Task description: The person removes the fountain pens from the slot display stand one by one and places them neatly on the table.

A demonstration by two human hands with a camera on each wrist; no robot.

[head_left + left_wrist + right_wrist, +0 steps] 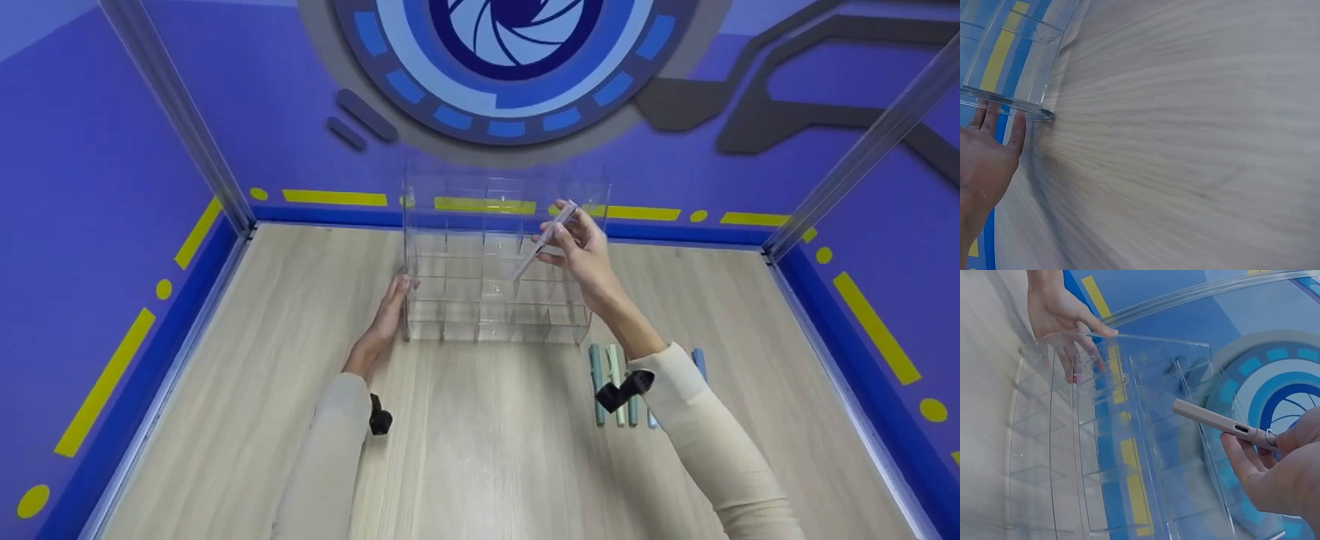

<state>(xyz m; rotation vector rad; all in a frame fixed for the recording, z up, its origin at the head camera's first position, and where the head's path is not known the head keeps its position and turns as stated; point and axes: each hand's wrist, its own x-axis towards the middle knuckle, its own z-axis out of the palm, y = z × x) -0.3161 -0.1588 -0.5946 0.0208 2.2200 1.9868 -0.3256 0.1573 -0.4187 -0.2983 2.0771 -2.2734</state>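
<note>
A clear acrylic organizer [457,331] with several stepped compartments stands at the back middle of the table. My left hand [384,309] touches its left side panel with fairly straight fingers; the left wrist view shows those fingers [1018,132] against the panel's lower edge. Over the right half of the organizer, my right hand [587,259] pinches a pale pink pen [1207,417] between thumb and fingers. The pen is tilted, its lower end pointing down and left toward the compartments, and the right wrist view shows a small dark slot in its barrel.
Several pens lie side by side on the table at the right, among them a dark green one [598,386], a pale green one [616,382] and a blue one [699,363], partly hidden under my right forearm. Patterned blue walls [300,161] enclose the table.
</note>
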